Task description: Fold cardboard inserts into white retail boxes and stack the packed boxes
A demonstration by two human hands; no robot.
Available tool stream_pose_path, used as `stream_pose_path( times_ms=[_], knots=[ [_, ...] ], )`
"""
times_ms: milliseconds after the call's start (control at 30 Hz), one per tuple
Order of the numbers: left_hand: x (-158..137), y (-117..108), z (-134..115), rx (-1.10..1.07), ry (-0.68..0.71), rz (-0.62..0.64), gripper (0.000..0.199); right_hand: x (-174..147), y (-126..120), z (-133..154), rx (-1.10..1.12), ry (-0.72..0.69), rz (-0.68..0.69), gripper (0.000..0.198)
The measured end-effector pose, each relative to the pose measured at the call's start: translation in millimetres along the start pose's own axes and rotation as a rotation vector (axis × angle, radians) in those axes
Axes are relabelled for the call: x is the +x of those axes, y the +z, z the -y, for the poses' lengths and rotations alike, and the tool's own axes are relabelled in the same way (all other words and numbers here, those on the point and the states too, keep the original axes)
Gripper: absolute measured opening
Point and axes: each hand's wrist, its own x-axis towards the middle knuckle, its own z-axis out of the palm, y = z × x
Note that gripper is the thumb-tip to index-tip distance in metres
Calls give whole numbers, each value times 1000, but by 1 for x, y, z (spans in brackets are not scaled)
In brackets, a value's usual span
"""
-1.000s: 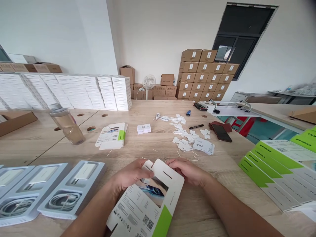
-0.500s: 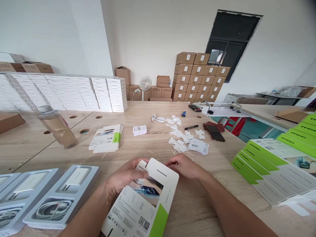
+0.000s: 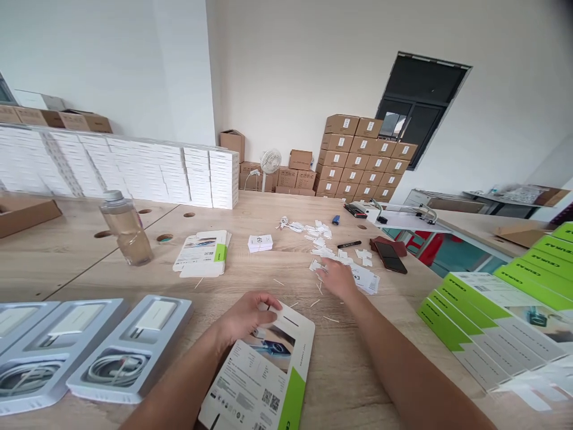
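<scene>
My left hand [image 3: 250, 316] grips the top end of a flattened packaging box [image 3: 250, 382], white and green with a phone picture and printed text. The thumb lies on the printed face, and the box rests tilted near the table's front edge. My right hand [image 3: 338, 278] is stretched forward over white paper cut-outs [image 3: 320, 242], fingers apart, beside a stack of white cards [image 3: 367, 279]. Whether its fingertips touch a cut-out is hard to see. Thin paper strips [image 3: 331, 319] lie on the wood between the hands.
Grey trays [image 3: 134, 352] with chargers and coiled cables stand at left. Green-and-white boxes [image 3: 470, 328] are piled at right. Further back are a bottle [image 3: 128, 230], flat boxes [image 3: 201, 254], a banded card stack [image 3: 260, 243], a marker [image 3: 349, 245] and a phone [image 3: 390, 257].
My right hand has left the box's top edge and moved forward and up to the paper cut-outs. My left hand still holds the box. The view has tilted up and turned slightly left.
</scene>
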Motion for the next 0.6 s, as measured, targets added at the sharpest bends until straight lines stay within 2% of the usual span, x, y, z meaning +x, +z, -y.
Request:
stream_pose_path(
  times_ms=[167, 267, 333, 467, 533, 600],
  knots=[
    [4, -1, 10, -29, -27, 9, 34, 24, 8, 34, -13, -83, 63, 29],
    [3, -2, 9, -89, -13, 15, 37, 22, 1, 49, 54, -150, 35, 22],
    [1, -3, 5, -113, 1, -11, 45, 10, -6, 57, 127, -199, -10, 19],
    [-5, -5, -3, -160, -3, -77, 68, -34, -19, 70, 338, -322, -70, 30],
    [-8, -4, -6, -227, 1, -49, 70, -57, -21, 76, 599, -426, -9, 26],
    [-9, -3, -8, -305, 49, -4, 61, -74, -21, 80, 852, -508, 107, 20]
  ],
)
